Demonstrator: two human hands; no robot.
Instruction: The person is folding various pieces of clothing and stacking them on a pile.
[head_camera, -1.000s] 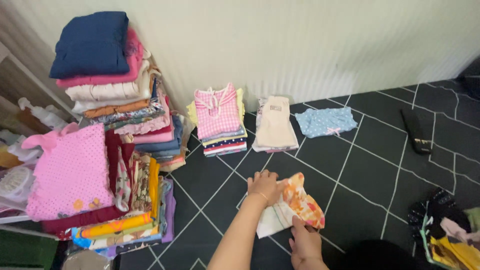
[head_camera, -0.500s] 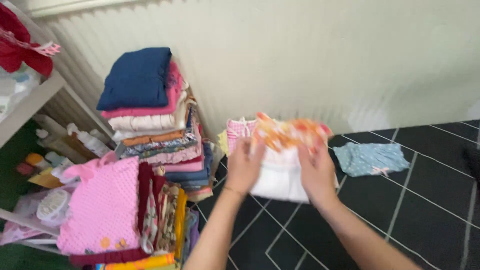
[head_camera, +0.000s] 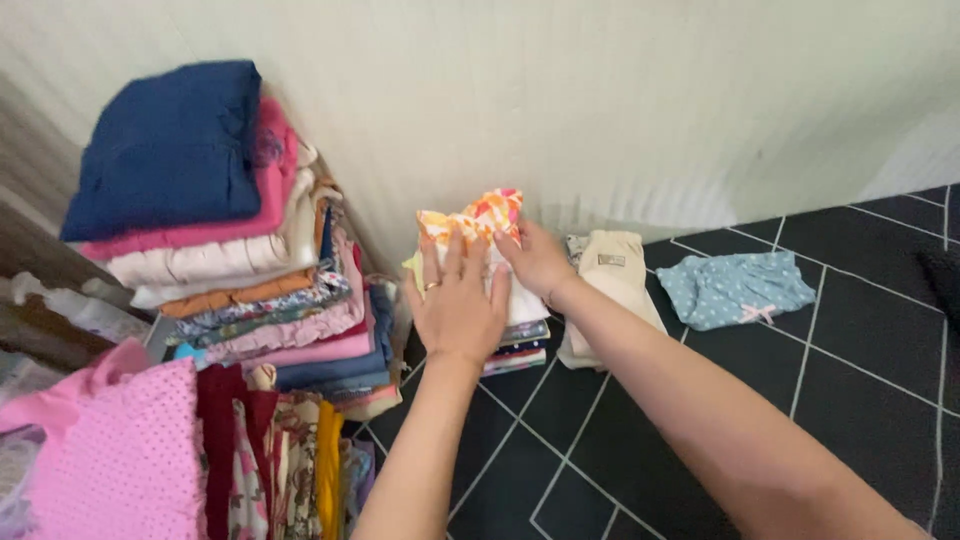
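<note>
STEP: folded orange floral garment (head_camera: 478, 215) is being set atop the small stack (head_camera: 520, 345) by the wall | GRIP: left hand (head_camera: 458, 305) pressed flat, right hand (head_camera: 535, 260) pinching its edge | NEXT: squaring, then release, judged needed.

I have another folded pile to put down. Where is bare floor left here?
Bare dark tiles lie in front of the cream trousers and blue dotted garment. The wall side is crowded: both hands press the orange floral piece onto the small stack, close beside the tall pile.
</note>
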